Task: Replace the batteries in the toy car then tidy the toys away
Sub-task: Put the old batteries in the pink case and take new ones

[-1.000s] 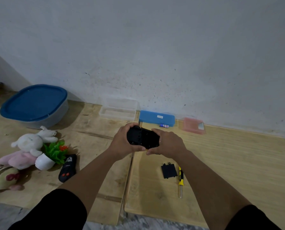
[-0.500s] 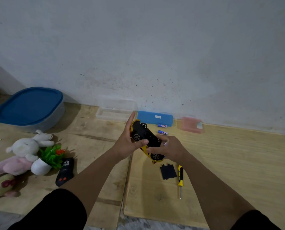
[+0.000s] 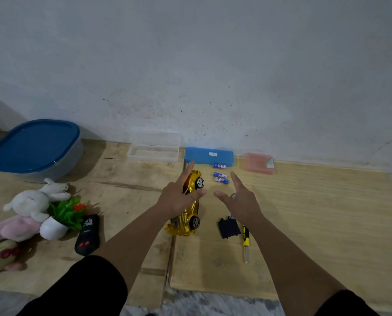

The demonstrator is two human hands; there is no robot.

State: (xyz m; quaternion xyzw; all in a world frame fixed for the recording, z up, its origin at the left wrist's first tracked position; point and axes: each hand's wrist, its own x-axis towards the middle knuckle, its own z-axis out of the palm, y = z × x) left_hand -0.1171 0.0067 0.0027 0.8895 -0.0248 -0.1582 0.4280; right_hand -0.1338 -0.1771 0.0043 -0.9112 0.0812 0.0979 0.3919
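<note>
Three batteries (image 3: 220,175) lie far centre. One car (image 3: 191,210), one cover (image 3: 228,228) and one screwdriver (image 3: 245,240) sit near centre. Four boxes line the far wall: a tub (image 3: 34,148), a clear box (image 3: 154,151), a blue box (image 3: 208,156), a pink box (image 3: 258,164). Left: three plush toys (image 3: 34,201), one plant (image 3: 63,213), one remote (image 3: 87,234).

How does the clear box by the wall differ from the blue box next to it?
The clear box is open, lid raised against the wall; the blue box is shut. The clear box is see-through and looks empty; the blue box is opaque with a small white label. Both are long, flat cases lying by the wall.
</note>
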